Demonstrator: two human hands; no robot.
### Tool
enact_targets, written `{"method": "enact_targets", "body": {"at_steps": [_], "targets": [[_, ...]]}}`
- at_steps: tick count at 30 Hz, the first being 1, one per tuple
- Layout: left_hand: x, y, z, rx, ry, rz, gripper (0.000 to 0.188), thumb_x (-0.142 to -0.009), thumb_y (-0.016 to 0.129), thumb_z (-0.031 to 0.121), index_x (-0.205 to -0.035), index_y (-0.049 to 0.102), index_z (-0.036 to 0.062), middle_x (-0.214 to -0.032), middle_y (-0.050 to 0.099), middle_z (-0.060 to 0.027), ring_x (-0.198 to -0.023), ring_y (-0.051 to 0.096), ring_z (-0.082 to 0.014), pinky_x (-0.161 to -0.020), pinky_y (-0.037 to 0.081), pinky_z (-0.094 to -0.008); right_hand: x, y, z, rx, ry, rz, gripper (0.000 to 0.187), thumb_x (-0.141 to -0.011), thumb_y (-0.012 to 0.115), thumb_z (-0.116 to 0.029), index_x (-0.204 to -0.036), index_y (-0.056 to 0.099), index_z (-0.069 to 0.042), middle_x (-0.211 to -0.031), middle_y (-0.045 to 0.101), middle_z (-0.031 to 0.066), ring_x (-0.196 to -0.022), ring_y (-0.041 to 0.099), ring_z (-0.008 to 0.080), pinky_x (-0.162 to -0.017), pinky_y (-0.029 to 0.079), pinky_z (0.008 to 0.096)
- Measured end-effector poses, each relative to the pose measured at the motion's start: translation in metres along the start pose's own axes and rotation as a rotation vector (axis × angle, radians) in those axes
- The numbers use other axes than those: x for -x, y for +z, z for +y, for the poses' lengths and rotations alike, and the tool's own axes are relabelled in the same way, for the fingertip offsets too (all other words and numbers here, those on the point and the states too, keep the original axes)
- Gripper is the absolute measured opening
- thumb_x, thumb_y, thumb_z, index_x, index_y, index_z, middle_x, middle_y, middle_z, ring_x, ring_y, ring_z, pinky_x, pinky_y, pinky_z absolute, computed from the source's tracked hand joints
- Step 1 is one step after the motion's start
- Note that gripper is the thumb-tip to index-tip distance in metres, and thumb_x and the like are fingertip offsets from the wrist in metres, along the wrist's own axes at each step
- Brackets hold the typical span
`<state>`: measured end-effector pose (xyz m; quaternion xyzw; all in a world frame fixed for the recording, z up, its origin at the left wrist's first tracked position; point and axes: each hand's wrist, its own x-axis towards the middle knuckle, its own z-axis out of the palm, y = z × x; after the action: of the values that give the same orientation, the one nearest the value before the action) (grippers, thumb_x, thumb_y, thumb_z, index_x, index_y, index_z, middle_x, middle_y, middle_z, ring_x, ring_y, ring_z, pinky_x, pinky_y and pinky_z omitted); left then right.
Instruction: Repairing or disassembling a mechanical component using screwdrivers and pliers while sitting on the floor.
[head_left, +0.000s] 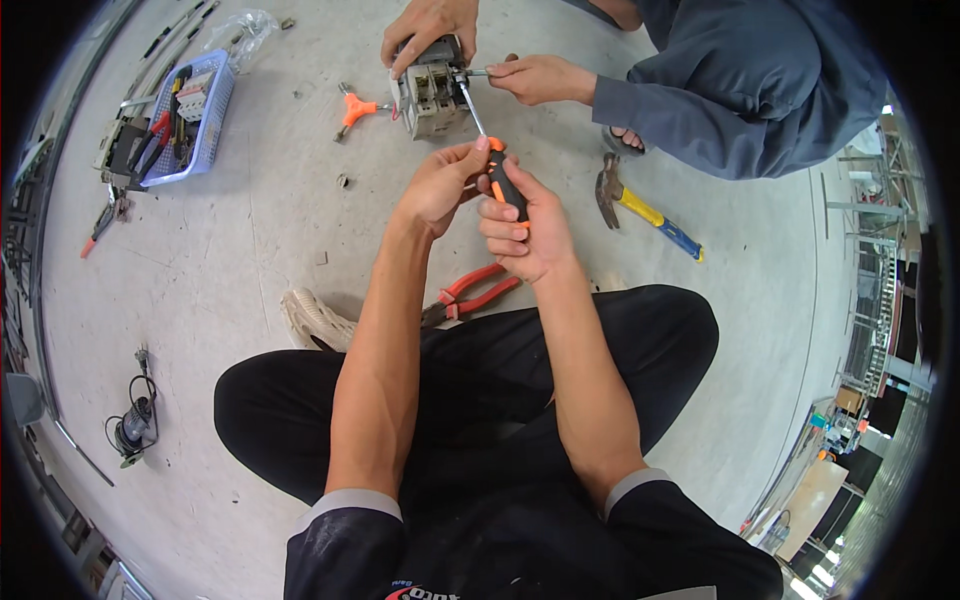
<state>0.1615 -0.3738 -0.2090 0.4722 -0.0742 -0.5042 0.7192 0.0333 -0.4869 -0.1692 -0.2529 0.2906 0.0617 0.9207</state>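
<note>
My right hand [530, 228] is wrapped round the black and orange handle of a screwdriver [508, 190]. At the front of that handle, the thumb and fingers of my left hand [440, 185] pinch the orange collar. The metal shaft points away from me, and its tip meets the right side of a grey block-shaped electrical device [430, 100], which looks like a contactor. Another person's hand [440, 22] presses on the device's dark top. That person's other hand [545, 80] holds a thin metal tool against the same side, close to my screwdriver tip.
A claw hammer [640, 208] lies right of my hands; red-handled pliers [475, 292] lie by my legs. Left of the device is an orange three-armed wrench [356, 110]. Farther left stand a blue basket [212, 125] of tools and a corded device [133, 425].
</note>
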Motion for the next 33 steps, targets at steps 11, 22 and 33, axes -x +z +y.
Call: {"method": "enact_targets", "body": {"at_steps": [11, 22, 33], "targets": [[-0.011, 0.003, -0.014, -0.065, 0.049, 0.077, 0.040, -0.106, 0.057, 0.037, -0.117, 0.068, 0.0000, -0.108, 0.074, -0.0083, -0.092, 0.068, -0.0137, -0.086, 0.054, -0.0301, -0.015, 0.010, 0.035, 1.221, -0.582, 0.608, 0.030, -0.099, 0.064, -0.039, -0.098, 0.061, -0.009, -0.065, 0.055, -0.0021, -0.044, 0.046, 0.0074, -0.038, 0.030, 0.0225], [0.005, -0.002, 0.007, -0.067, -0.019, -0.018, 0.043, -0.104, 0.060, 0.043, -0.117, 0.069, 0.0034, -0.105, 0.074, -0.0042, -0.095, 0.065, -0.0113, -0.086, 0.050, -0.0260, -0.006, 0.012, 0.025, 0.113, -0.055, 0.075, 0.037, -0.102, 0.058, -0.044, -0.102, 0.062, -0.008, -0.063, 0.050, -0.0021, -0.041, 0.037, 0.0075, -0.039, 0.029, 0.0228], [-0.006, 0.004, -0.012, -0.152, 0.015, 0.038, 0.042, -0.103, 0.060, 0.045, -0.114, 0.071, 0.0062, -0.102, 0.074, -0.0006, -0.094, 0.063, -0.0095, -0.086, 0.046, -0.0285, -0.031, 0.000, 0.036, 1.085, -0.627, 0.623, 0.045, -0.105, 0.054, -0.045, -0.095, 0.069, -0.003, -0.068, 0.058, 0.0000, -0.050, 0.049, 0.0114, -0.049, 0.038, 0.0259]]}}
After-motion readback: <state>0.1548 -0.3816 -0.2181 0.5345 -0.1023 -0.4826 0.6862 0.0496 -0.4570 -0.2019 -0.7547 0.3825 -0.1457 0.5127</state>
